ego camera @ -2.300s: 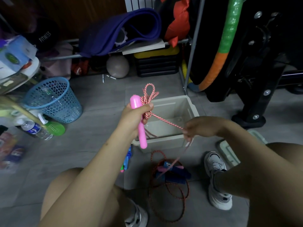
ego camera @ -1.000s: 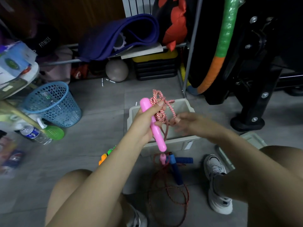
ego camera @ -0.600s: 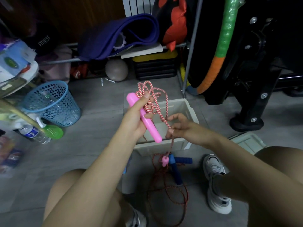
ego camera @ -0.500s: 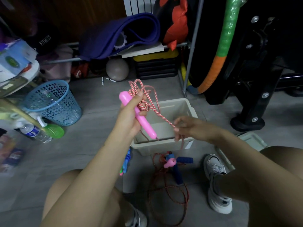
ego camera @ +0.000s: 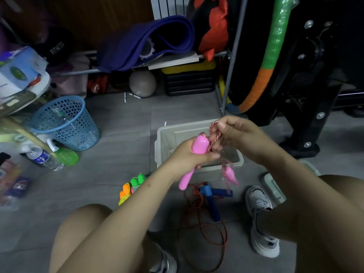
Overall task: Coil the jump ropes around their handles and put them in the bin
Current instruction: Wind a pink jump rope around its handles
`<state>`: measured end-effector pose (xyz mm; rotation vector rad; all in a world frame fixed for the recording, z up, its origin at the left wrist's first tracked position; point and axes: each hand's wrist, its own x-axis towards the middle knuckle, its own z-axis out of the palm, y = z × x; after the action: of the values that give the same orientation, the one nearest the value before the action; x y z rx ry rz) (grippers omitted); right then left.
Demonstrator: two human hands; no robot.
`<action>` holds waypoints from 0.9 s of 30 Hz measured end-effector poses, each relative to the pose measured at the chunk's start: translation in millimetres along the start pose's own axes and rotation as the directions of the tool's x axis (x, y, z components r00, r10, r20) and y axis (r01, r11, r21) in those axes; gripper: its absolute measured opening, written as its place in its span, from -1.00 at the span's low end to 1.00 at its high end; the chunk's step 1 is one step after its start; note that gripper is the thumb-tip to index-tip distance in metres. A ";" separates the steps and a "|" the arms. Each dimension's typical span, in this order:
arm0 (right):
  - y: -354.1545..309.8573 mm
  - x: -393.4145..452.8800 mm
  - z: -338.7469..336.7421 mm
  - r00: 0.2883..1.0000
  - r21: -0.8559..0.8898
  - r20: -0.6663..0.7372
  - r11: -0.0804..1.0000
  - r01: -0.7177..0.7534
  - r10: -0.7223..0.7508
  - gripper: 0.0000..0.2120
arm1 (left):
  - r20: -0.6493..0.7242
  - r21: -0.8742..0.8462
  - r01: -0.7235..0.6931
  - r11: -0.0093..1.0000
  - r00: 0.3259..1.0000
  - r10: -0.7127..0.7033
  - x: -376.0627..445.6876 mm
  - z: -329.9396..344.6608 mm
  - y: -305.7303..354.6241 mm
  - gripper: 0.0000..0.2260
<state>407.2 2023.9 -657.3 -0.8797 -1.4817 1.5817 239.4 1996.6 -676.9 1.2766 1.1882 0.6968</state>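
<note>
My left hand [ego camera: 187, 156] grips a pink jump-rope handle [ego camera: 194, 160] over the grey bin [ego camera: 169, 134]. My right hand [ego camera: 234, 134] pinches the red-and-white striped cord [ego camera: 211, 134] right beside the handle's top, and loops of cord sit between the two hands. The rope's second pink handle [ego camera: 230, 174] dangles below on a short stretch of cord. On the floor in front of the bin lies a second jump rope with blue handles [ego camera: 211, 201] and a dark red cord [ego camera: 199, 223]. Left of it lies a third one with orange and green handles [ego camera: 131, 186].
A blue mesh basket [ego camera: 65, 123] and a water bottle [ego camera: 42, 158] stand at the left. A grey lid [ego camera: 275, 186] lies right of the bin by my shoe [ego camera: 260, 217]. A shelf with a purple mat, a grey ball [ego camera: 142, 83] and black gym equipment [ego camera: 307, 79] stand behind.
My right hand has come up close to the pink handle, drawing the cord in. The dangling second pink handle has risen off the floor toward the bin's front.
</note>
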 end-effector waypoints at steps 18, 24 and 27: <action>41.7 -8.6 0.0 0.892 -0.349 0.024 0.840 -0.417 0.452 -0.62 | -0.072 -0.841 0.041 0.540 0.980 -0.185 11.5 -19.0 18.2 -0.86; 47.1 -5.9 -0.9 0.906 -0.305 0.036 0.868 -0.391 0.421 -0.56 | -0.065 -0.910 -0.004 0.416 0.989 -0.133 10.5 -29.7 21.3 -0.90; 46.4 -7.6 3.4 0.923 -0.336 0.058 0.878 -0.342 0.382 -0.60 | -0.043 -0.930 0.002 0.367 0.992 -0.116 10.6 -34.2 20.4 -0.87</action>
<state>403.9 2015.0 -703.5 -1.3326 -1.7728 1.7106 214.9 2022.4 -656.1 0.1894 0.6536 1.1675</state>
